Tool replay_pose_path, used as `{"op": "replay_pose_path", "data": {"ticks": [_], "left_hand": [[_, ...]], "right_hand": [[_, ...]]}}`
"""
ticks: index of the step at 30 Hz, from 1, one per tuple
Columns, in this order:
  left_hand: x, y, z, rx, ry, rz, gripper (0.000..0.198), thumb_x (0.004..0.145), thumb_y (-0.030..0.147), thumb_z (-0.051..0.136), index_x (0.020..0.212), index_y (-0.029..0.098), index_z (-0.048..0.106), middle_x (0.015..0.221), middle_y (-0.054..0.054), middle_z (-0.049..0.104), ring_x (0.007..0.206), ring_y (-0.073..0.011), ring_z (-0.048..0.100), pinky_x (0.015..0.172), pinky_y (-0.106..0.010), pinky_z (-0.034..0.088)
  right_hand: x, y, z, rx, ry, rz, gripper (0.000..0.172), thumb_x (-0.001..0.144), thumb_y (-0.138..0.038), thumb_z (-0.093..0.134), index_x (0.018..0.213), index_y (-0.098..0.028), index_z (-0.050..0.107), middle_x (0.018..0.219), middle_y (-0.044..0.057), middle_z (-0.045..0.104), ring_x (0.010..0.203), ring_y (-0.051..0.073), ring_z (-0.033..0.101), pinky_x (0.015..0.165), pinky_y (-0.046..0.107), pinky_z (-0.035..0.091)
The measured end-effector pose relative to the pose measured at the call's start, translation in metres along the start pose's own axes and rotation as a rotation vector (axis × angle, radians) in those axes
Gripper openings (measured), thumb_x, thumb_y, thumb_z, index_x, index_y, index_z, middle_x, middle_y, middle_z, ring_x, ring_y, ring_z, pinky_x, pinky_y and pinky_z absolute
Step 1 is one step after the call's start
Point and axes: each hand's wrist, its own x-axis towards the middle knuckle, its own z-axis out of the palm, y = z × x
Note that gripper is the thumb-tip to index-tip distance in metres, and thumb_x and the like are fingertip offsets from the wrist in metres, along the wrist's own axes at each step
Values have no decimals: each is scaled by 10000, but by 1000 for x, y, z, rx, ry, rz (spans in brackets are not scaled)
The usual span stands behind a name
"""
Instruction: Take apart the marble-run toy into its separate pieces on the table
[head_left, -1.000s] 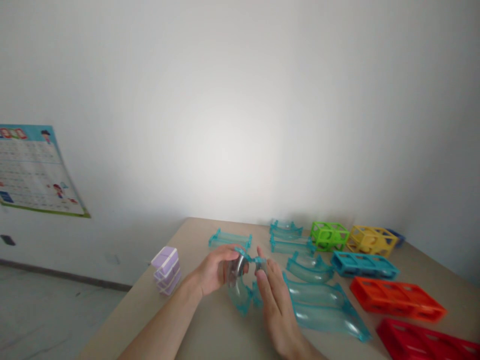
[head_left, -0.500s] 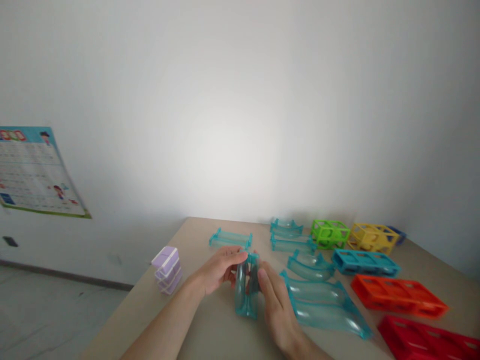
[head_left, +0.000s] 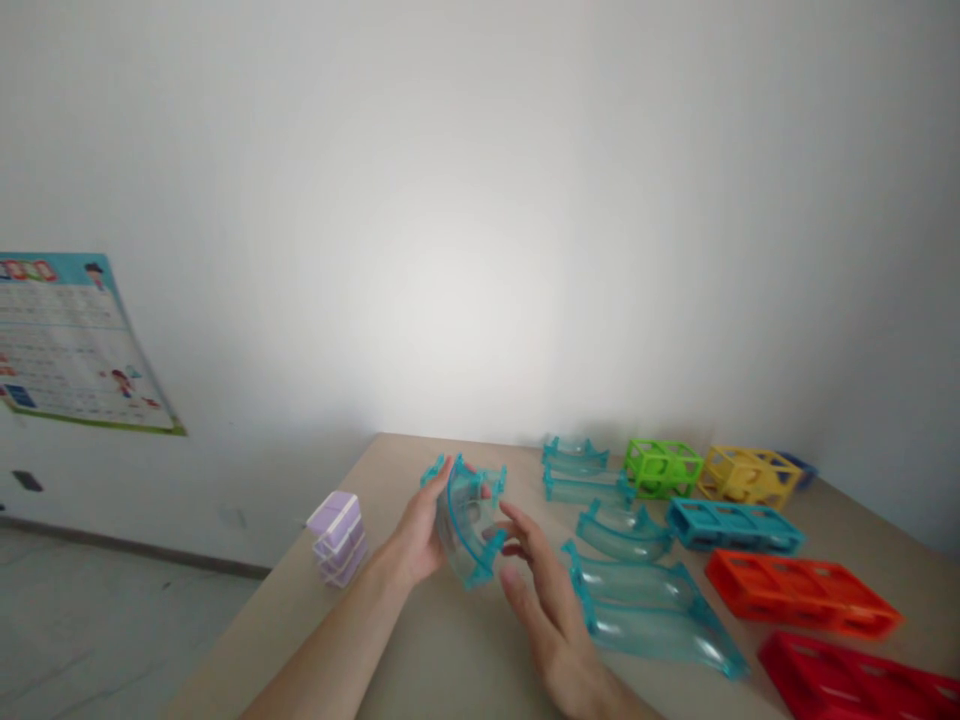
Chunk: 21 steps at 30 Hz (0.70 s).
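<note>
A curved, see-through teal track piece (head_left: 466, 522) is raised over the middle of the table, tilted, in my left hand (head_left: 421, 530), whose fingers wrap its left side. Close to its right edge is my right hand (head_left: 551, 610), with fingers apart and slightly curled and nothing seen between them. Behind the held piece, a straight teal piece lies on the table, mostly hidden. To the right of my right hand lie wide teal track pieces (head_left: 656, 608) side by side, with a curved teal piece (head_left: 624, 532) beyond them.
Stacked purple-and-white blocks (head_left: 337, 537) stand near the left edge of the table (head_left: 300, 625). Along the right are red (head_left: 847, 675), orange (head_left: 802, 590) and teal frames (head_left: 733, 525). Green (head_left: 663, 468) and yellow frames (head_left: 750, 475) and more teal tracks stand near the wall.
The held piece has turned and tilted, so its curve now shows, and it sits slightly further left. My right hand has come off it and its fingers have opened.
</note>
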Motion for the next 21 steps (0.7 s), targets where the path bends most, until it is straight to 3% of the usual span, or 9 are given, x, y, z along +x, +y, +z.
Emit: {"op": "replay_pose_path", "data": {"ticks": [3, 6, 9, 13, 17, 21], "left_hand": [[2, -1, 0, -9, -35, -82, 354, 840, 499, 581, 888, 154, 645, 629, -24, 669, 452, -132, 560, 480, -263, 479], [3, -5, 5, 44, -20, -129, 296, 850, 392, 582, 858, 108, 667, 531, -10, 611, 398, -114, 512, 422, -229, 426], [1, -9, 11, 68, 10, -97, 193, 840, 264, 566, 778, 104, 656, 620, -47, 667, 442, -116, 556, 439, -220, 432], [2, -10, 12, 88, 1, -11, 121, 772, 236, 641, 736, 121, 631, 635, -44, 668, 480, -118, 573, 477, -219, 444], [5, -14, 7, 174, -24, 66, 200, 646, 216, 755, 613, 128, 579, 513, 14, 571, 414, -85, 489, 450, -209, 392], [6, -18, 5, 211, -51, 49, 223, 626, 216, 769, 565, 124, 574, 483, 21, 542, 412, -81, 466, 444, -213, 349]], "right_hand": [[4, -8, 0, -18, -47, -139, 326, 919, -325, 537, 1243, -299, 525, 1133, 42, 616, 993, 204, 592, 901, 331, 475], [9, -13, 2, 25, -92, -134, 131, 939, -296, 504, 1019, -253, 599, 913, 18, 609, 867, 181, 576, 814, 289, 471], [11, -13, 5, 94, -93, -63, 119, 945, -310, 506, 930, -229, 592, 860, 11, 587, 825, 169, 556, 777, 274, 451], [10, -8, 9, 190, -100, -7, 120, 936, -322, 532, 954, -224, 600, 877, 8, 592, 826, 160, 557, 762, 258, 444], [9, -8, 8, 211, -72, 13, 123, 935, -321, 537, 967, -223, 604, 857, 4, 581, 836, 162, 554, 772, 258, 435], [10, -11, 4, 146, -71, -3, 129, 925, -319, 553, 884, -212, 611, 815, -1, 568, 790, 154, 536, 733, 250, 420]]}}
